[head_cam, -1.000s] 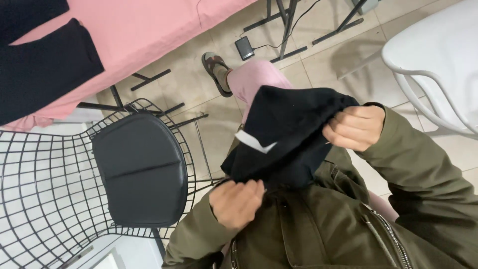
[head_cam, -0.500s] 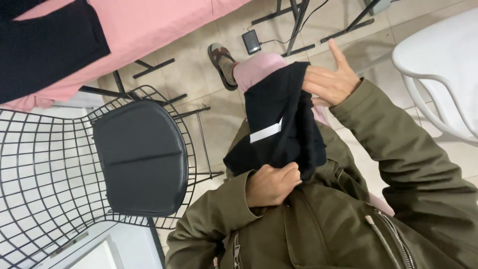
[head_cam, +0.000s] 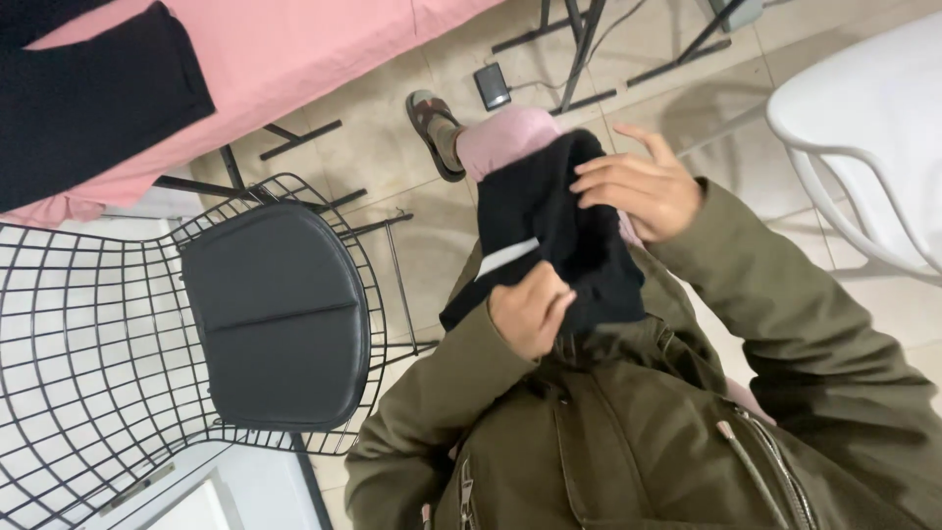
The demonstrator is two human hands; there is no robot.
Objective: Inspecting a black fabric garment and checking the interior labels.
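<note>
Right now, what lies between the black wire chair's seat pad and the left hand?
In the head view, only bare beige floor tile and the black wire chair rim's thin rods separate its black seat pad from the left hand, which grips a black garment.

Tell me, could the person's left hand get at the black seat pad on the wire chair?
Probably yes: the seat pad lies bare just beside the left hand, nothing between, though that hand now grips the black garment.

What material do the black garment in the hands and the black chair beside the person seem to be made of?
Garment: looks like soft knit or woven fabric, matte black with one white stripe; it folds and drapes limply between the left hand and right hand. The exact fibre cannot be told.
Chair: thin black wire, probably painted metal, in an open grid. Its seat pad has a faint sheen, perhaps leather or vinyl.
</note>
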